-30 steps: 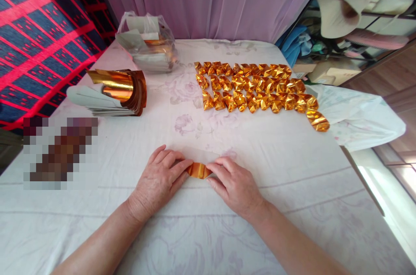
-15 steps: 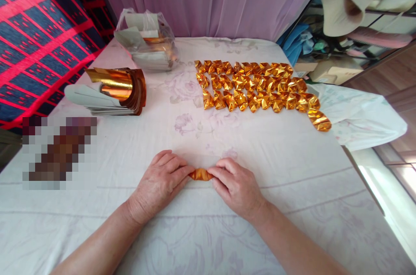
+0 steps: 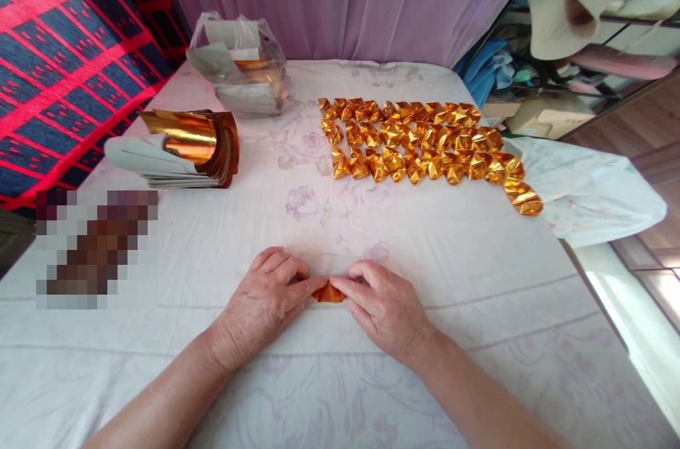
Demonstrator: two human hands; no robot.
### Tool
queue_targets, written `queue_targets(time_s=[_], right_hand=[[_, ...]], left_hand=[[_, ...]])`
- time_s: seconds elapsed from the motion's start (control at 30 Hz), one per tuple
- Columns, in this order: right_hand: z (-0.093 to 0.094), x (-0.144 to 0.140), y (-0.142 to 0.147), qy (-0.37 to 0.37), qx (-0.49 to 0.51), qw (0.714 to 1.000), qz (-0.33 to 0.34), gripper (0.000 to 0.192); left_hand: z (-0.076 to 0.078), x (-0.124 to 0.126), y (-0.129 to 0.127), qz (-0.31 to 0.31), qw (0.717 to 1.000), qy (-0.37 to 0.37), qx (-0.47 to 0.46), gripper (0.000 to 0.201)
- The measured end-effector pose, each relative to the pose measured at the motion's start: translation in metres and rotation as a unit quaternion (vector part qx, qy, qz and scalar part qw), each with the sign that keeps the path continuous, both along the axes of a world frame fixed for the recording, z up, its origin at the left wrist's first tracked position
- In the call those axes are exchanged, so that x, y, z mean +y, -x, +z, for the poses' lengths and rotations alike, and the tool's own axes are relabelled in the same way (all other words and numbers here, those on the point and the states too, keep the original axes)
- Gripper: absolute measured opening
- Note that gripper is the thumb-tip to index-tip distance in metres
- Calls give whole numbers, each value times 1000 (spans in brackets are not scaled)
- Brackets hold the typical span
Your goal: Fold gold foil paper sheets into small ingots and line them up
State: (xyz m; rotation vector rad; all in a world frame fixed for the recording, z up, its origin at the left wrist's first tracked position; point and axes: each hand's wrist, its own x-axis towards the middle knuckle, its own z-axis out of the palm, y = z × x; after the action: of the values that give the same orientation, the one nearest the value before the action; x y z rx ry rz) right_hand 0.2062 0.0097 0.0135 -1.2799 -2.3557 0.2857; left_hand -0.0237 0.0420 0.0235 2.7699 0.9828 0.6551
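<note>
1. At the far left, a stack of unfolded gold sheets [image 3: 185,151] lay on the cloth-covered table [image 3: 478,307], its top sheets curled up. By the look of it, a good supply was still left to fold.
2. Behind that stack, near the curtain, a clear plastic bag [image 3: 240,63] held more gold and white paper, apparently untouched stock.
3. The left hand [image 3: 260,307] rested on the cloth at the near middle, its fingers bent and pinching the left end of a small gold paper piece [image 3: 328,292].
4. That piece lay on the table between the two hands, touching both, only a small orange-gold wedge showing. It looked part-folded and was not yet set with the others.
5. The right hand [image 3: 385,311] mirrored the left, with its fingertips pressed onto the right end of the piece.
6. Farther back and to the right, rows of finished gold folds [image 3: 419,141] lay close together, well apart from the hands, with a single stray one at the right end. Judging by these, many were already done.
</note>
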Motion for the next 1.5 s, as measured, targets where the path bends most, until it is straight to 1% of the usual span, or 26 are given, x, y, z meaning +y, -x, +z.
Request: queue_targets(time_s=[0.17,0.37,0.53,0.67,0.73,0.83,1.03,1.2,1.33,1.5], right_hand=[[1,0,1,6,2,1000,-1,28],[-1,0,-1,16,18,1000,-2,30],[-4,0,-2,26,49,998,-2,28],[-4,1,-2,43,89,995,-16,16],[-3,2,-2,45,96,994,-15,15],[-3,1,-2,39,90,995,-17,17],[-2,1,-2,42,72,997,-4,21],[-2,1,-1,51,68,996,-17,26],[-2,1,0,51,51,997,-31,27],[-4,2,0,30,46,997,-51,24]], left_hand=[[0,-1,0,3,1000,9,5,21],[2,-1,0,0,1000,14,4,20],[1,-1,1,-6,999,48,0,20],[1,-1,2,-5,997,73,-5,20],[0,-1,3,-1,996,84,-17,20],[-2,-1,3,2,995,92,-32,19],[0,-1,4,0,993,114,-23,20],[0,-1,5,3,990,135,-31,19],[0,-1,4,24,990,134,-39,17],[0,-1,3,51,991,119,-30,17]])
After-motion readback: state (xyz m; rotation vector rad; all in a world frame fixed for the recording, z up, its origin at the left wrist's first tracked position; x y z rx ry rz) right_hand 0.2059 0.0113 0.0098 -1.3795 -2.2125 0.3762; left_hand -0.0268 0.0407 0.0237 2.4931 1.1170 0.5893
